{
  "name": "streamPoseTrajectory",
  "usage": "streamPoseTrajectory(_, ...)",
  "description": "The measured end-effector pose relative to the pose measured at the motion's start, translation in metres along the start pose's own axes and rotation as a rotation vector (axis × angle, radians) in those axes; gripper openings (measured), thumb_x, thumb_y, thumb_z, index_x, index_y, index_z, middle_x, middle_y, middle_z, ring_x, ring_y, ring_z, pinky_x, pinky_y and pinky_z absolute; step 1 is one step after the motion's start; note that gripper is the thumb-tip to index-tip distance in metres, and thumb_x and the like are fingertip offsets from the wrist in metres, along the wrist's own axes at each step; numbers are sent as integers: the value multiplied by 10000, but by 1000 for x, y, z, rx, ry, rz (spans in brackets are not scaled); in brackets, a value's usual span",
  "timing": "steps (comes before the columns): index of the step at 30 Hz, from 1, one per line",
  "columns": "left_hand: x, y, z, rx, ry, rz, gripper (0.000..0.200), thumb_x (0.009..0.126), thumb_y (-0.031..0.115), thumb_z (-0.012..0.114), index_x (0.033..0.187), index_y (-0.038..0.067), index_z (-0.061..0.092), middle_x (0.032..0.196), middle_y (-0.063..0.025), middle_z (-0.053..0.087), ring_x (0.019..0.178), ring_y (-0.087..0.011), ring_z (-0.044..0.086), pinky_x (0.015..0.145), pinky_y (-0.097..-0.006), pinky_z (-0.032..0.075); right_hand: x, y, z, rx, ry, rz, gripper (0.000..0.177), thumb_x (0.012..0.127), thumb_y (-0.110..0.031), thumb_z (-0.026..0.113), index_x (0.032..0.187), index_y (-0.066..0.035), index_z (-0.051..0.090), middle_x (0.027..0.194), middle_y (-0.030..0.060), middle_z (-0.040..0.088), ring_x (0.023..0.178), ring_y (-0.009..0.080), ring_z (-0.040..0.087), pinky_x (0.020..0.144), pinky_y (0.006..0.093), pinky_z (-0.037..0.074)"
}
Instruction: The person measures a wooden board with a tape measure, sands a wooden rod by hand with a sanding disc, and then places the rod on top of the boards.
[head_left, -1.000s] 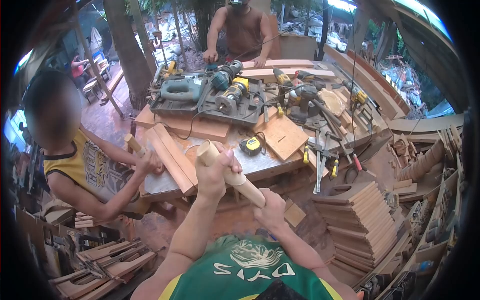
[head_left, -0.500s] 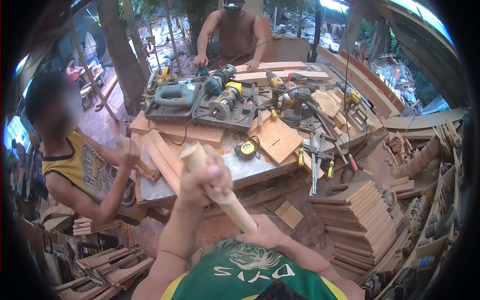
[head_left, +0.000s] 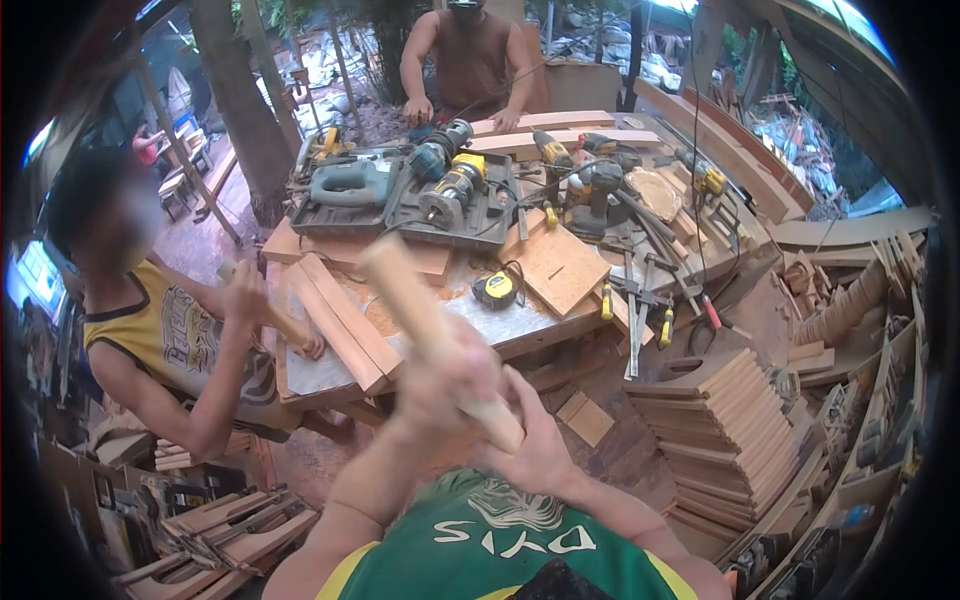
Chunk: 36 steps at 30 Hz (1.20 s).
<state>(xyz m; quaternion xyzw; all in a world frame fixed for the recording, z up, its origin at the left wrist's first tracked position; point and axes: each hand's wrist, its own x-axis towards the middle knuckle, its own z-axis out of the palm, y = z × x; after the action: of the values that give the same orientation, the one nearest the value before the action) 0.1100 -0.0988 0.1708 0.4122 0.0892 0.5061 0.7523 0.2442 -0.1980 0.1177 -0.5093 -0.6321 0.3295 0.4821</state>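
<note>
So we've got a pale wooden rod (head_left: 400,290) in both hands, held over the near edge of the workbench (head_left: 435,345), in front of our green jersey (head_left: 500,545), tilted with its top end up and to the left. Our left hand (head_left: 450,380) is closed around the middle, pretty blurry though, and our right hand (head_left: 535,440) is curled against the lower end, thumb and fingers on either side.

Just past the rod there's a yellow tape measure (head_left: 494,290) on the bench, with a square wood board (head_left: 556,272) beside it. Behind those, an open tool case (head_left: 335,221) has a jigsaw (head_left: 352,184) in it, and a cordless drill (head_left: 597,188) sits further right. A tall stack of shaped wood pieces (head_left: 720,440) is off to our right. On our left, a co-worker in a yellow tank top (head_left: 165,320) grips another wooden piece (head_left: 285,322), and a second co-worker (head_left: 468,60) is across the bench.
</note>
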Motion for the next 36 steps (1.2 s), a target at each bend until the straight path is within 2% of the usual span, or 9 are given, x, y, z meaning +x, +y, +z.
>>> streamPoseTrajectory(5, 7, 46, -12, -270, -9, 8, 188, 869, 85, 700, 971, 52, 545, 661, -50, 581, 555, -172, 608, 533, -328, 524, -25, -19, -19, 116, -236, 392, 1011, 818, -174, 782, 1611, 24, 187, 1161, 253, 671, 975, 283, 712, 890, 393, 544)
streamPoseTrajectory(6, 16, 62, -18, -420, 10, 41, 202, 864, 91, 708, 972, 50, 542, 657, -50, 575, 553, -178, 611, 529, -331, 524, -25, -15, -17, 100, -271, 204, 1013, 808, -167, 795, 1607, 22, 203, 969, 149, 678, 721, 222, 683, 712, 335, 567)
streamPoseTrajectory(10, -7, -4, -2, -290, -257, -76, 145, 896, 123, 639, 992, 75, 541, 679, -41, 569, 514, -175, 582, 505, -350, 516, -13, -9, -19, 891, -559, 453, 956, 809, -155, 828, 1587, -18, 290, 751, 2, 591, 470, 71, 496, 424, 225, 396)
streamPoseTrajectory(14, 8, 50, -18, -443, -293, 96, 127, 923, 107, 585, 1030, 74, 524, 682, -5, 511, 523, -143, 522, 532, -341, 500, -36, 12, -8, 1158, -739, 486, 832, 832, -101, 808, 1537, -16, 376, 697, 23, 581, 477, 95, 513, 436, 248, 395)
streamPoseTrajectory(19, 18, 64, -20, -338, -69, 208, 138, 956, 117, 566, 1093, 97, 559, 710, 13, 487, 523, -119, 501, 509, -321, 495, -27, 21, -3, 230, -329, 53, 928, 802, -220, 819, 1557, 40, 347, 1179, 197, 695, 999, 276, 709, 900, 369, 555)
streamPoseTrajectory(20, 18, 60, -21, -272, 40, 239, 153, 951, 120, 578, 1103, 104, 570, 703, 17, 483, 507, -116, 489, 492, -319, 490, -24, 13, -5, 245, -365, 205, 967, 792, -245, 807, 1579, 27, 315, 1417, 272, 582, 1320, 343, 572, 1115, 396, 427)
streamPoseTrajectory(30, 6, 46, -17, 17, 376, 328, 141, 934, 124, 630, 1037, 97, 539, 728, -6, 520, 527, -137, 513, 537, -341, 505, -31, 30, 14, -412, 203, -90, 461, 829, -138, 775, 1252, -3, 652, 829, 183, 699, 721, 327, 734, 655, 366, 564)
streamPoseTrajectory(32, 2, 45, -24, -50, 223, 308, 160, 920, 110, 656, 1023, 94, 535, 712, -7, 518, 532, -143, 520, 546, -343, 510, -29, 32, 15, -421, 233, -106, 340, 839, -133, 772, 1142, -1, 697, 802, 140, 704, 698, 275, 734, 634, 356, 556)
streamPoseTrajectory(36, 8, 45, -35, -462, -585, 17, 194, 895, 82, 691, 999, 86, 528, 685, -6, 515, 531, -149, 525, 546, -337, 511, -39, 23, 4, 366, -521, 296, 252, 827, -138, 771, 1033, -33, 673, 761, 66, 686, 625, 163, 659, 571, 313, 503)
